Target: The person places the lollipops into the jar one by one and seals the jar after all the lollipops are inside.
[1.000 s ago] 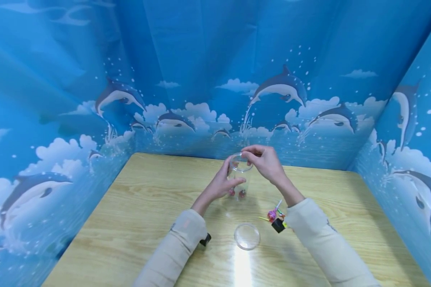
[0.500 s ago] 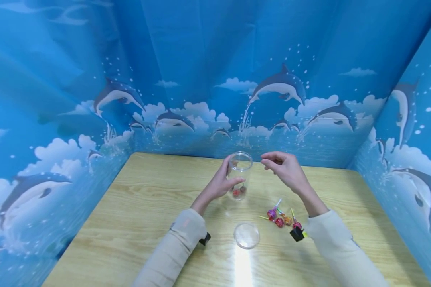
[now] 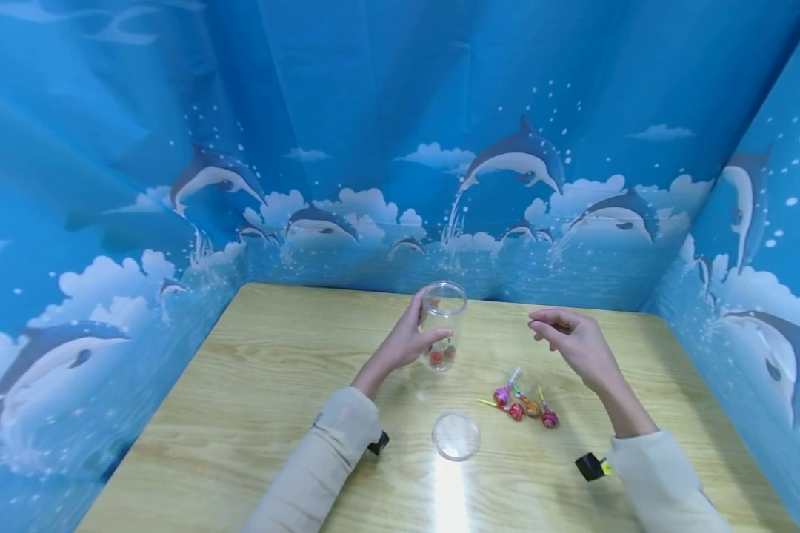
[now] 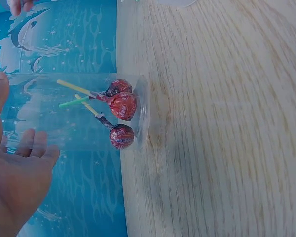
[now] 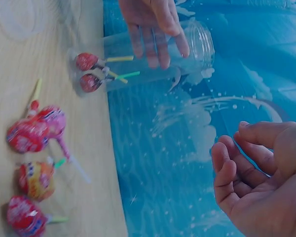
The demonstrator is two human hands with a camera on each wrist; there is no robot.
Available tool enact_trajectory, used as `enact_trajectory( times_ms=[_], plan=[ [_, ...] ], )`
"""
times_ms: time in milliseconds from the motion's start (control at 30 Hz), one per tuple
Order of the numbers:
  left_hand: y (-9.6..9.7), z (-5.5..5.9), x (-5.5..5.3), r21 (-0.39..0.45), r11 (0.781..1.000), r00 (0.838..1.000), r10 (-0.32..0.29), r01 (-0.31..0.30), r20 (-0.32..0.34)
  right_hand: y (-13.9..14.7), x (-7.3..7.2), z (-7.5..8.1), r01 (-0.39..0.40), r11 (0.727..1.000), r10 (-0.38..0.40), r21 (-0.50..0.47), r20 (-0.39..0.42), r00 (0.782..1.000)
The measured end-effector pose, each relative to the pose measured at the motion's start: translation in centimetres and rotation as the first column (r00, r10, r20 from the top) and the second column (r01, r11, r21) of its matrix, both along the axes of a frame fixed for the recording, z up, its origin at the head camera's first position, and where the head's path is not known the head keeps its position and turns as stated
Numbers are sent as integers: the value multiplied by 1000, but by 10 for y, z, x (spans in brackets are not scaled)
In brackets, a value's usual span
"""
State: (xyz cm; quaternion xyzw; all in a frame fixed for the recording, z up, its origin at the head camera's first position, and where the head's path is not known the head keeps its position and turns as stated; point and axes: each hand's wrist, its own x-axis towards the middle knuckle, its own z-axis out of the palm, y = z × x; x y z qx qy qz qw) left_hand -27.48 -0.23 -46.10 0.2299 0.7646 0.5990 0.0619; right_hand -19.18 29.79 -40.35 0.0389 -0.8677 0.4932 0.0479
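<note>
A clear plastic jar [image 3: 444,323], uncapped, stands upright on the table with my left hand [image 3: 405,337] gripping its side. Three wrapped lollipops [image 4: 122,105] lie at the jar's bottom, their sticks pointing toward the mouth. My right hand [image 3: 576,343] hovers to the right of the jar, holding nothing; in the right wrist view its fingers [image 5: 226,175] are loosely curled. Below it on the table lie several more lollipops [image 3: 516,411], in pink, red and orange wrappers.
A round clear lid [image 3: 455,437] lies flat on the wooden table [image 3: 293,348], in front of the jar. Behind the table hangs a blue dolphin-print curtain [image 3: 347,178], which also rises at both sides.
My right hand has left the jar's mouth and moved right. A lollipop has dropped to the jar's bottom. The left hand keeps its hold on the jar.
</note>
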Motion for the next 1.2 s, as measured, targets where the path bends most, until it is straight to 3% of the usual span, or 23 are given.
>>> enact_trajectory(
  times_ms=[400,767,1200],
  plan=[
    [0,-2,1,-14,1000,1000,9,-9,6,26,19,-28,28,1000,-28,-5,52,998],
    [0,-2,0,-22,1000,1000,0,0,-3,48,30,-62,-29,999,24,42,117,993],
    [0,-2,1,-14,1000,1000,0,0,10,53,36,-94,-88,989,76,115,110,991]
  ],
)
